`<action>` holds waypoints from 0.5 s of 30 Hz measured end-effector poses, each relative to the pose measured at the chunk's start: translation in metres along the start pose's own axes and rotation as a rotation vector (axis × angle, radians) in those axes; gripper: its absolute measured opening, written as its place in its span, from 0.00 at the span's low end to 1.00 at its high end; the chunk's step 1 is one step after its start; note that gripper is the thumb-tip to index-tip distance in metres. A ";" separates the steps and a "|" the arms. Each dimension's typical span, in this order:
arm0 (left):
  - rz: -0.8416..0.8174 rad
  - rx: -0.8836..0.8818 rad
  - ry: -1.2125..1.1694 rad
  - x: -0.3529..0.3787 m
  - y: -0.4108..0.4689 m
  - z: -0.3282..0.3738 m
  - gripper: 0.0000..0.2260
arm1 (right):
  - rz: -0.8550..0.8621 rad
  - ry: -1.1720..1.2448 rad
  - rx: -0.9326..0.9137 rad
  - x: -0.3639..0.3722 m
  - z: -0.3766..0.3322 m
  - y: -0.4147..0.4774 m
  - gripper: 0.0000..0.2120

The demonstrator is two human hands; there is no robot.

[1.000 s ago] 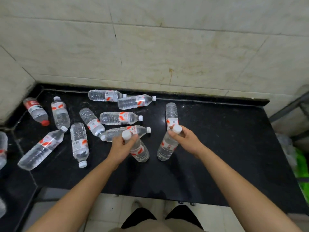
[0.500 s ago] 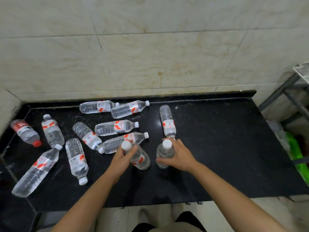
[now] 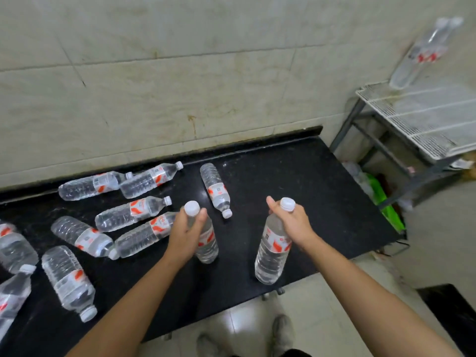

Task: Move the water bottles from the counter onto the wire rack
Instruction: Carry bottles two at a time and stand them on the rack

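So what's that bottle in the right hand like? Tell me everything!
The bottle is clear plastic with a white screw cap and a white label with red-orange marks. Its lower body is ribbed, and it looks filled with water. The right hand grips it by the neck just under the cap, thumb on one side, fingers curled round the other. It hangs nearly upright, cap up, its base near the black counter's front edge and seemingly lifted clear of it.

Clear plastic bottles [image 3: 271,253], glossy black counter [image 3: 296,181]
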State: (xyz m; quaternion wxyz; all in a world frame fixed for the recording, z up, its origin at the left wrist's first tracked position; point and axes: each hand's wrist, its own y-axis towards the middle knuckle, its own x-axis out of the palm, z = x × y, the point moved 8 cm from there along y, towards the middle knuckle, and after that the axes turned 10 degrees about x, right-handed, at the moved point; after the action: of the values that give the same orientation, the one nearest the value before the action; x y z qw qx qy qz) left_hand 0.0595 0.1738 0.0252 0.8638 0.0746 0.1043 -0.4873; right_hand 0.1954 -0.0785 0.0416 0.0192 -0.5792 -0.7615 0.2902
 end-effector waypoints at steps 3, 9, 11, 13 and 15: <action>-0.062 0.049 -0.102 0.037 -0.003 0.040 0.06 | -0.009 0.098 -0.001 -0.040 -0.014 -0.013 0.19; -0.090 0.190 -0.164 0.123 -0.012 0.142 0.09 | 0.078 0.246 -0.134 -0.146 -0.056 -0.040 0.16; -0.070 0.260 -0.188 0.157 -0.018 0.178 0.11 | 0.071 0.260 -0.180 -0.189 -0.062 -0.050 0.15; -0.036 0.334 -0.202 0.192 -0.027 0.215 0.17 | 0.069 0.269 -0.213 -0.235 -0.063 -0.061 0.15; 0.006 0.383 -0.231 0.229 -0.039 0.248 0.21 | 0.089 0.298 -0.230 -0.284 -0.059 -0.069 0.15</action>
State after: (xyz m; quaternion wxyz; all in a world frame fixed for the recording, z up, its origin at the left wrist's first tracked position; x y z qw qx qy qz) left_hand 0.1681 -0.0925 0.2057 0.8414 0.1814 -0.0898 -0.5011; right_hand 0.2503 -0.3189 0.2093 0.0526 -0.6471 -0.7522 0.1128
